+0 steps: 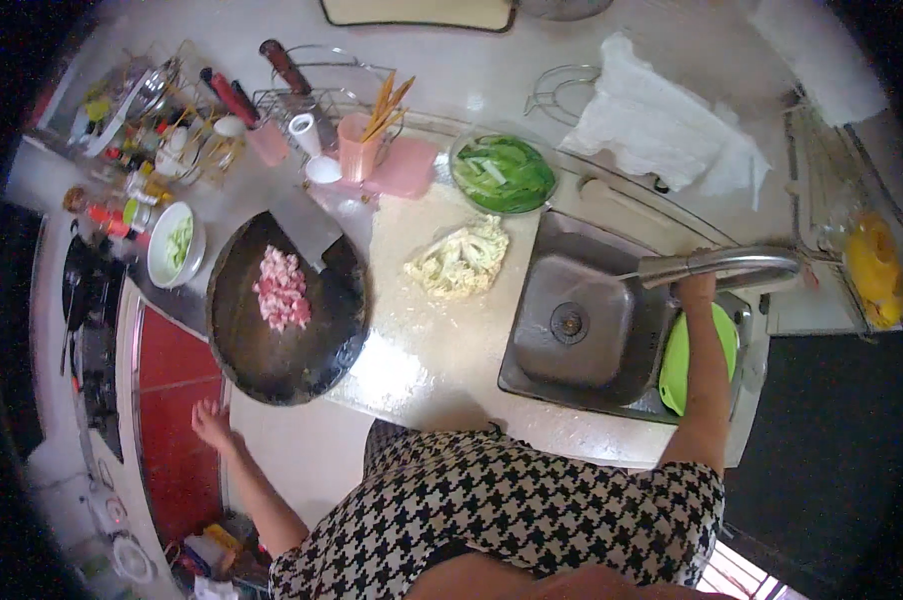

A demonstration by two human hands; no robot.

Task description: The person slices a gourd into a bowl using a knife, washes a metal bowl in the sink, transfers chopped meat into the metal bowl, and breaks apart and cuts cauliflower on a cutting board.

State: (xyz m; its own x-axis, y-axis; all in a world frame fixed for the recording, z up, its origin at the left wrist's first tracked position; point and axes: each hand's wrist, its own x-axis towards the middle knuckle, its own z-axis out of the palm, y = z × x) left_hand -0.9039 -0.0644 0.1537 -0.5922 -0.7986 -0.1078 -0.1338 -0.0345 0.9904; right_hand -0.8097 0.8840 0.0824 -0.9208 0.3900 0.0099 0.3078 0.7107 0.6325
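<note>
My right hand (697, 289) is at the metal faucet (721, 266), its fingers partly hidden behind the spout. A thin stream of water seems to run from it toward the steel sink (571, 375). My left hand (211, 426) hangs empty below the counter's edge, fingers loosely bent, near a round dark chopping board (253, 367). Chopped raw meat (281, 290) lies on that board beside a cleaver (307, 234). Right of the board, a piece of cauliflower (463, 259) rests on the wet countertop (451, 360). A bowl of green leaves (504, 174) stands behind it.
A white bowl of cut pale-green vegetable (176, 244) stands left of the board. Knives (234, 97) and chopsticks (386, 105) stand in pink holders at the back. A green basin or board (676, 360) lies beside the sink bowl, and a white cloth (654, 120) hangs behind.
</note>
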